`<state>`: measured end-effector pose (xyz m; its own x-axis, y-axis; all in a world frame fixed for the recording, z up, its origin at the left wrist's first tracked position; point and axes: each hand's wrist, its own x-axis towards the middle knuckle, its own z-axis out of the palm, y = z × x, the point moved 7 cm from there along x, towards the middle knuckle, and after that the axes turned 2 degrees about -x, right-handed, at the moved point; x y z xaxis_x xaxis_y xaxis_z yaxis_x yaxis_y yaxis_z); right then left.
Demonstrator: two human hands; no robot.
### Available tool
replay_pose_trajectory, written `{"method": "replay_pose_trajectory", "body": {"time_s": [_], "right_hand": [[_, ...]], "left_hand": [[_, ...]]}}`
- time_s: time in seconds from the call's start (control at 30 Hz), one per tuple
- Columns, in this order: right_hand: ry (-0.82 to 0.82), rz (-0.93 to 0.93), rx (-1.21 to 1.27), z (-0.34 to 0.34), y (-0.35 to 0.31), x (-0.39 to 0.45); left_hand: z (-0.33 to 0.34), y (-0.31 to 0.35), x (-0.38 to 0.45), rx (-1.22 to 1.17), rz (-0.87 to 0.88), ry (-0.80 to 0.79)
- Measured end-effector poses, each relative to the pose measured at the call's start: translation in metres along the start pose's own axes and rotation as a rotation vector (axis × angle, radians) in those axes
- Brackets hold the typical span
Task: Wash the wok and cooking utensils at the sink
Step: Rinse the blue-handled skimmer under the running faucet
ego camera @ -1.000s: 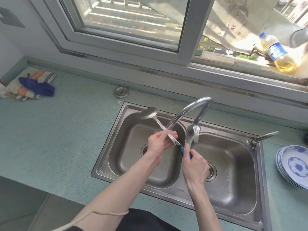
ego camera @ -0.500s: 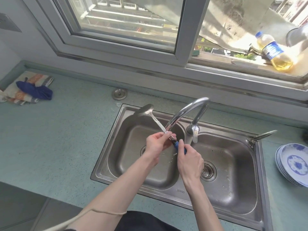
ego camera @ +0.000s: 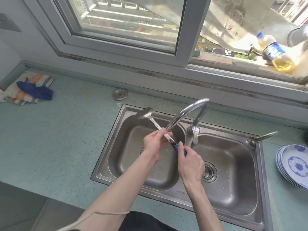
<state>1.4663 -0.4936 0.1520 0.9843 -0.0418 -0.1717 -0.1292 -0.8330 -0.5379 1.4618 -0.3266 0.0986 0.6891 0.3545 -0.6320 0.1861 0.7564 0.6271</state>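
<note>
Two bare hands work one utensil in the head view, the only view there is. The right hand [ego camera: 190, 164] has its fingers [ego camera: 180, 147] closed round the blue grip of a long steel ladle with a blue handle [ego camera: 168, 139], while the left hand [ego camera: 154, 144] pinches the wet metal shaft between thumb and fingers [ego camera: 162, 130], just under the spout of the curved chrome tap [ego camera: 186, 112].

The likely trouble is slip: the shaft looks wet and smooth, and the left pinch is light, so a rub along it could let the ladle twist. Its bowl reaches up and away from the fingers, over the far-left rim of the double stainless steel sink [ego camera: 106, 164], so a swing could knock that rim or fling water onto the pale green speckled desk [ego camera: 66, 139]. The shaft also passes close beneath the spout and may strike it if raised.

The ladle looks bright and free of visible residue, tilted with bowl high and grip low, held above the left basin. No wok shows here, so I judge much of the task is left. Whether water runs I cannot tell.
</note>
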Motion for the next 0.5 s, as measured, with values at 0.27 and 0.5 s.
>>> {"method": "replay_pose_trajectory", "body": {"time_s": [0.27, 0.5], "right_hand": [[-0.048, -0.005, 0.07, 0.0, 0.038, -0.006], [-0.021, 0.004, 0.015, 0.004, 0.018, 0.007]], "left_hand": [[-0.009, 0.024, 0.018, 0.064, 0.048, 0.111], [0.008, -0.03, -0.015, 0.077, -0.025, -0.013]]}}
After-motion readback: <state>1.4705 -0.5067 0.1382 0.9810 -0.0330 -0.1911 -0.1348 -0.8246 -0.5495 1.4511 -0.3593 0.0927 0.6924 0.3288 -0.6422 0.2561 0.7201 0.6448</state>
